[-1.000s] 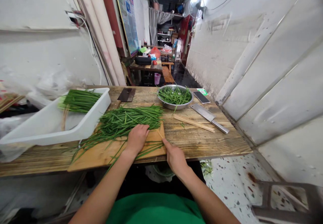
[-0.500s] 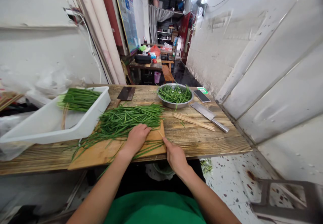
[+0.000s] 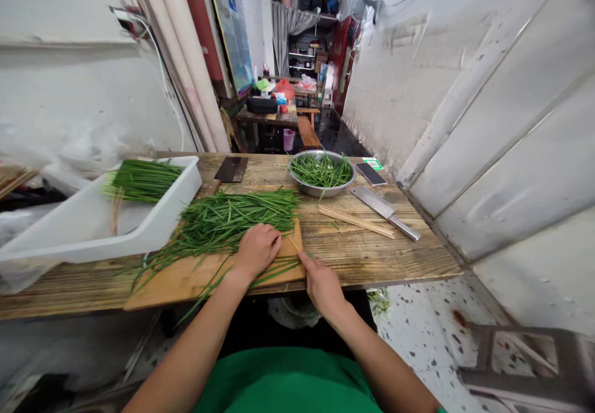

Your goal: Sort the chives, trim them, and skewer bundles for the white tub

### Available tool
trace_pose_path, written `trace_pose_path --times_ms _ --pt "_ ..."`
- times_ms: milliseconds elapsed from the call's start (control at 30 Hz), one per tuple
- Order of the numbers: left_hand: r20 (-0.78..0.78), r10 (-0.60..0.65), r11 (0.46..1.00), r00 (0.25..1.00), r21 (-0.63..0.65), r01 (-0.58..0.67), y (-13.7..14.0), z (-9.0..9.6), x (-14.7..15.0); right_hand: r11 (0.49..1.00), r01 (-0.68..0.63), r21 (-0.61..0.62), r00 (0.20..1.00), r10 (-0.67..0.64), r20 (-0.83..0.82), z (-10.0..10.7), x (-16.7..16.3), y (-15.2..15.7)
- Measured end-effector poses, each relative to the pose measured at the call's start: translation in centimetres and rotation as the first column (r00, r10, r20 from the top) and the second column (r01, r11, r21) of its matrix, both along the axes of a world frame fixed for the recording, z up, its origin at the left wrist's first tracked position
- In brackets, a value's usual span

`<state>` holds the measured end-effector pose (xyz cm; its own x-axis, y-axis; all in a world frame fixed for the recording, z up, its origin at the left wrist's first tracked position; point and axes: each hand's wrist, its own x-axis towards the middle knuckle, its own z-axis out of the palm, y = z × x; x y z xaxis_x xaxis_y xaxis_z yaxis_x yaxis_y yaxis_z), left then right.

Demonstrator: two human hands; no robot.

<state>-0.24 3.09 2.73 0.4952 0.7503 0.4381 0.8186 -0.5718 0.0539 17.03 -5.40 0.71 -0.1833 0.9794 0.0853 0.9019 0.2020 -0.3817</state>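
Observation:
A loose heap of long green chives (image 3: 237, 214) covers the back of a wooden cutting board (image 3: 171, 283). My left hand (image 3: 258, 250) is closed at the heap's front edge, fingers curled down on chive strands; its fingertips are partly hidden. My right hand (image 3: 324, 286) pinches a thin bamboo skewer (image 3: 293, 244) at the board's right edge, its tip pointing up and left towards my left fingers. A few separate strands (image 3: 274, 271) lie on the board between my wrists. More skewers (image 3: 356, 221) lie in a bunch on the table, right of the board.
Behind the board stands a metal bowl (image 3: 320, 191) of cut chives. A cleaver (image 3: 383, 209) and a phone (image 3: 370, 174) lie to the right. At left, a white tray (image 3: 179, 205) holds a chive bundle. Another dark blade (image 3: 231, 169) lies behind the heap. A stool (image 3: 511, 363) is lower right.
My left hand has shifted slightly right, its fingers curling in more. My right hand keeps the skewer in nearly the same place. The view has moved a little.

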Motion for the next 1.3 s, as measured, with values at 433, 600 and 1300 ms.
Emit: trace_pose_path --times_ms 433,600,1300 --pt "0.178 0.055 0.998 0.983 0.007 -0.057 -0.4 0.0 0.8 1.0 0.005 0.008 1.0 -0.005 -0.01 -0.3 0.2 -0.2" --pt "0.234 0.017 0.985 0.972 -0.171 0.024 0.2 -1.6 0.5 1.0 0.021 -0.009 0.999 -0.022 -0.036 -0.5 0.4 -0.5" --pt "0.274 0.083 0.979 0.958 -0.202 -0.027 0.6 -1.9 0.4 1.0 -0.005 0.0 1.0 0.005 -0.03 0.0 0.3 0.2"
